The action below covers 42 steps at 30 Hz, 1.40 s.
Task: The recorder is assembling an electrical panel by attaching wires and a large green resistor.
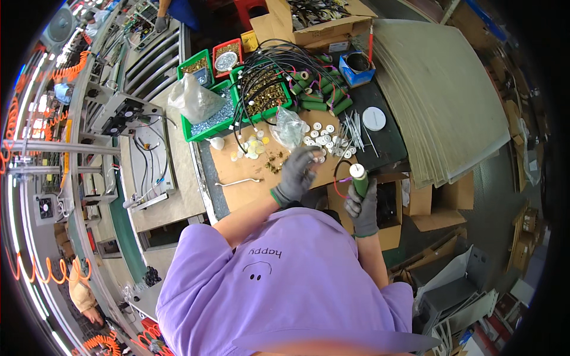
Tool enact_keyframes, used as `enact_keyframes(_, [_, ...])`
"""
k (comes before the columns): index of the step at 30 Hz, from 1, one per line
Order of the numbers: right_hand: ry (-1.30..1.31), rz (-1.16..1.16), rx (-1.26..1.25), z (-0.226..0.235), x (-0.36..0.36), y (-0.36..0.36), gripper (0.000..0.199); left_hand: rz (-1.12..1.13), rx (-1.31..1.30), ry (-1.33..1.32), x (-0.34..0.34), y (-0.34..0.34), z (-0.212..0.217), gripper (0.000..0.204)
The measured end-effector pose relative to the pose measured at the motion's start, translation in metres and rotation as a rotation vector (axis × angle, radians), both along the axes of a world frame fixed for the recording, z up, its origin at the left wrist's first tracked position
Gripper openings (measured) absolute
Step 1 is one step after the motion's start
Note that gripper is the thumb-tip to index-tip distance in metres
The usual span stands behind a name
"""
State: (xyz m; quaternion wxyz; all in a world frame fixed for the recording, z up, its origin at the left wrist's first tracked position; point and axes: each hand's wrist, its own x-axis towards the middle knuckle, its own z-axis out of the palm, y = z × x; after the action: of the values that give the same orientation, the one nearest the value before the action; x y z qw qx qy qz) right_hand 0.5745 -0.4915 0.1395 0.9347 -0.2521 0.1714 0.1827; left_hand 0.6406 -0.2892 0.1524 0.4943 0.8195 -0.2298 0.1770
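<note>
— Fingers (313, 159) of our left hand (297, 175), grey-gloved, are curling together and pinching at small white washers (320, 139) on the cardboard sheet (249, 178).

— Noting: our right hand (362, 207) is wrapping shut round a green cylinder (359, 180) with a white cap, holding it upright just off the sheet's right edge; a red wire (337, 178) is looping beside it.

— We're seeing more green cylinders (323, 95) lying behind, near the green bins (208, 121) of hardware.

Bright, even overhead light; soft shadows; strong fisheye bending at rim (black corners); centre sharp.
</note>
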Motion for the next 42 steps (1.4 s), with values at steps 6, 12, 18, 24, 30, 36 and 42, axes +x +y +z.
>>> enact_keyframes(6, [-0.016, -0.048, 0.051, -0.009, -0.005, -0.020, 0.054, 0.460, 0.257, 0.228, 0.026, 0.110, -0.104, 0.016])
enact_keyframes(12, [-0.016, 0.009, -0.038, -0.006, 0.004, -0.016, 0.053, 0.504, 0.645, 0.398, 0.028, 0.158, -0.121, 0.026])
enact_keyframes(18, [0.040, 0.038, -0.054, -0.011, 0.002, -0.013, 0.051, 0.345, 0.920, 0.451, 0.039, 0.143, -0.136, 0.030])
enact_keyframes(24, [0.002, 0.088, -0.058, -0.012, 0.001, -0.011, 0.053, 0.302, 0.903, 0.361, 0.039, 0.148, -0.149, 0.024])
enact_keyframes(30, [0.036, 0.103, -0.046, -0.009, 0.004, -0.007, 0.051, 0.430, 0.867, 0.384, 0.047, 0.153, -0.132, 0.019])
enact_keyframes(36, [0.016, 0.143, -0.075, -0.006, 0.009, -0.001, 0.049, 0.534, 0.679, 0.532, 0.052, 0.150, -0.120, 0.016])
enact_keyframes(42, [0.018, 0.177, -0.055, -0.005, 0.014, 0.007, 0.046, 0.600, 0.361, 0.485, 0.052, 0.152, -0.138, 0.015])
